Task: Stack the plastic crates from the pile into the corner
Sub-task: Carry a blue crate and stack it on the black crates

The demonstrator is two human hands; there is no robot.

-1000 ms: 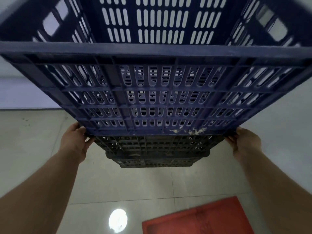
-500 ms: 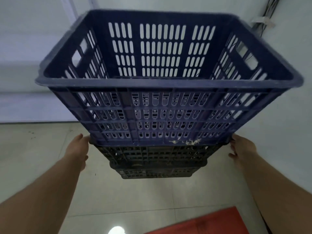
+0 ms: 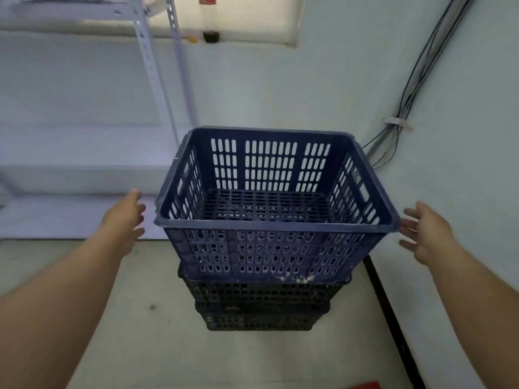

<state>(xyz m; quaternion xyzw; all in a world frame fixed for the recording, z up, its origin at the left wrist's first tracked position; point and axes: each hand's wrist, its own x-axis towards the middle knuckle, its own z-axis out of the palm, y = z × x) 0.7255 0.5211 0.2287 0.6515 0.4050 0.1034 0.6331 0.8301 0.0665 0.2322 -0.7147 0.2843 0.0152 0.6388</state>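
A dark blue slotted plastic crate point(image 3: 269, 251) stands upright on top of two nested black crates point(image 3: 261, 307) on the floor, close to the room's corner. The blue crate is empty inside. My left hand point(image 3: 123, 220) hovers open just left of the blue crate's rim, a small gap away from it. My right hand point(image 3: 427, 231) is open beside the right rim, fingers spread, its fingertips very near the rim's corner. Neither hand holds anything.
A metal shelving rack point(image 3: 157, 80) stands against the wall at the back left. Bundled cables point(image 3: 415, 88) run down the right wall. A black strip point(image 3: 390, 313) lies along the right wall's base. A red crate's edge point(image 3: 365, 385) shows at the bottom right.
Both hands held the blue crate's lower corners as it came down onto the black crates. They have since let go and drawn outward, and my view has pulled back.
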